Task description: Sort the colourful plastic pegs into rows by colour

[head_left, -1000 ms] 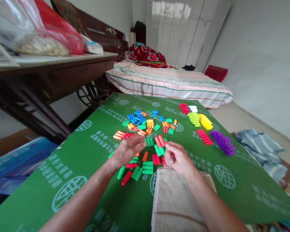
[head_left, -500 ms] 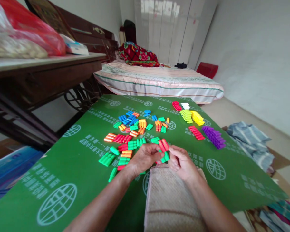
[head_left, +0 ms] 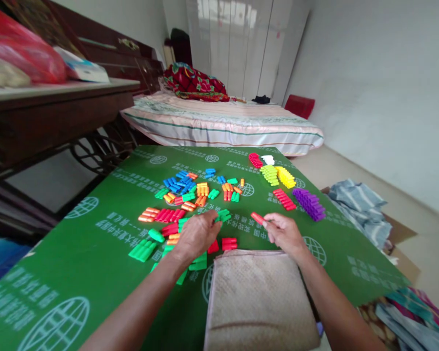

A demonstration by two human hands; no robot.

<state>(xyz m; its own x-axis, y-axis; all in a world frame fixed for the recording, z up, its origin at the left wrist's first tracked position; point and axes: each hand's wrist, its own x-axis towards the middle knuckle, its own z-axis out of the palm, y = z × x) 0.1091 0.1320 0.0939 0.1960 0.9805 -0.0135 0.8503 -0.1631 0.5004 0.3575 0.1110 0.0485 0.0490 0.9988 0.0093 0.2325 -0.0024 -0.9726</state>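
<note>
Small coloured plastic pegs lie scattered on a green board (head_left: 95,253). My right hand (head_left: 283,233) is closed and pinches a red peg block (head_left: 258,218), held just above the board. My left hand (head_left: 197,233) rests curled over a cluster of green pegs (head_left: 222,215) and red pegs (head_left: 229,243); what its fingers hold is hidden. To the left lie more green pegs (head_left: 142,250), red pegs (head_left: 166,215) and orange ones. Blue pegs (head_left: 179,183) lie farther back.
Sorted rows stand at the far right of the board: purple pegs (head_left: 309,204), red (head_left: 284,199), yellow (head_left: 285,177), light green (head_left: 269,174). A beige towel (head_left: 258,302) lies at the near edge. A bed (head_left: 223,122) is behind, a dark wooden table (head_left: 51,107) at the left.
My right hand moved right and lifted a red peg block away from the pile. My left hand shifted left onto the green and red pegs. The camera turned a little.
</note>
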